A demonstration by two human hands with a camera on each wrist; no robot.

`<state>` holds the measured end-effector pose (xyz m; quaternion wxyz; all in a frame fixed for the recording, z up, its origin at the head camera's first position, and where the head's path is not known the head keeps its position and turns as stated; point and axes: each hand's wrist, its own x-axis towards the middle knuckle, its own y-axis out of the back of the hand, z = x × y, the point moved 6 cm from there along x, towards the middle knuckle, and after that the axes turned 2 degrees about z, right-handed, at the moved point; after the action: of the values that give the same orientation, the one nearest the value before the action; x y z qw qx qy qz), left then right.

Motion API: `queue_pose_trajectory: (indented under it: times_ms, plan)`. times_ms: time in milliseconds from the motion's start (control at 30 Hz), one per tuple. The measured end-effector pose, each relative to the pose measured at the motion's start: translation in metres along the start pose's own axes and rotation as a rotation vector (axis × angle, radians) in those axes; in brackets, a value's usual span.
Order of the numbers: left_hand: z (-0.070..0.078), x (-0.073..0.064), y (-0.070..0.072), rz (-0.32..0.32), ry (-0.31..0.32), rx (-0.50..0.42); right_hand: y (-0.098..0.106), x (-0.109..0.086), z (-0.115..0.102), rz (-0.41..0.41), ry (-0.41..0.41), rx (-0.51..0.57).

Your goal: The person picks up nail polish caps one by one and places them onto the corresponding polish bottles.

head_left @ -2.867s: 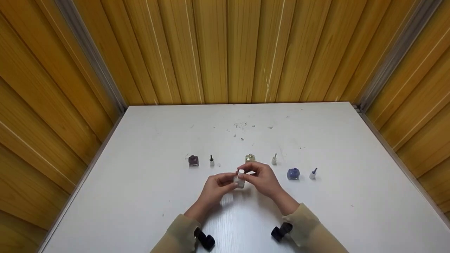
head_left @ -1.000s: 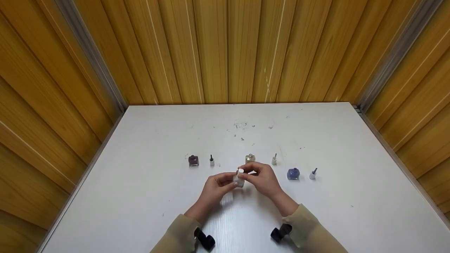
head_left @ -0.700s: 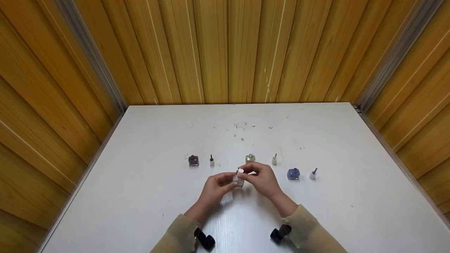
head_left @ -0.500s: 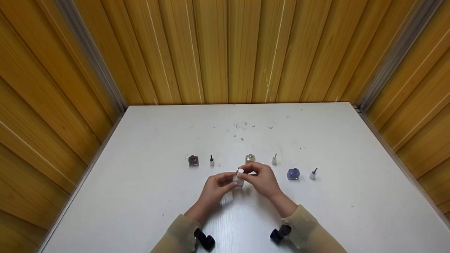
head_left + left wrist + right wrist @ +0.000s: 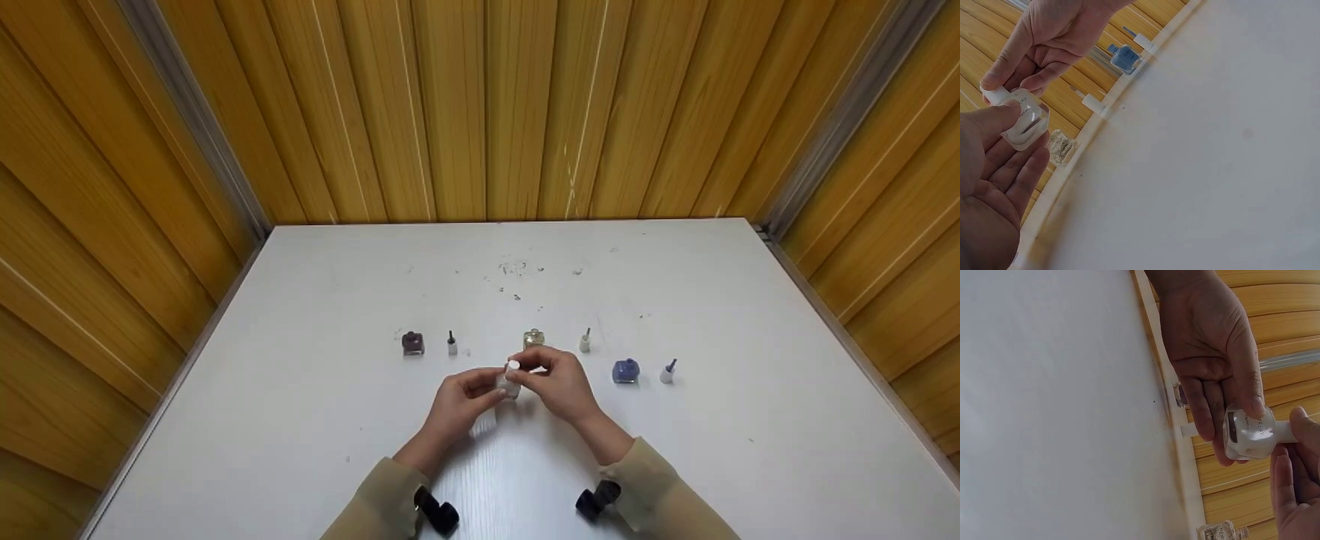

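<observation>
Between both hands, above the table, is a clear-and-white nail polish bottle (image 5: 1028, 121) with its white cap (image 5: 995, 95) on the neck. My left hand (image 5: 456, 405) pinches the glass body between thumb and fingers. The cap is pinched by the thumb and fingers of my right hand (image 5: 556, 384). Just beyond my right hand stands an uncapped glitter nail polish bottle (image 5: 533, 337), partly covered in the head view. Printed letters show on the held bottle in the right wrist view.
Left on the white table (image 5: 300, 420) stand a dark purple polish bottle (image 5: 412, 343) and its brush cap (image 5: 451, 343). To the right are a white brush cap (image 5: 585, 341), a blue polish bottle (image 5: 625, 371) and its brush cap (image 5: 667, 371). Wood-panelled walls (image 5: 480, 112) enclose the table.
Over the last three seconds the held bottle and both hands shift only very slightly. Both grips stay the same, and the things on the table have not moved.
</observation>
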<state>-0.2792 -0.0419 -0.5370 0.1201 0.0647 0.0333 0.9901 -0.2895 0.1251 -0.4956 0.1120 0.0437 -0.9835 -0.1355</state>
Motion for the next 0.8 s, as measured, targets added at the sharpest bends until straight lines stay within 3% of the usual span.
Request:
queue_pose_trajectory:
  times_ms: [533,800]
  plan:
    - [-0.0041,0.0016,0.0029,0.005,0.029,0.114,-0.0017,-0.0015,0.0012,-0.023,0.024,-0.044]
    - [-0.0046,0.0028,0.0019,-0.018,0.013,0.164,-0.0046,-0.0018,0.002,-0.061,0.04,-0.105]
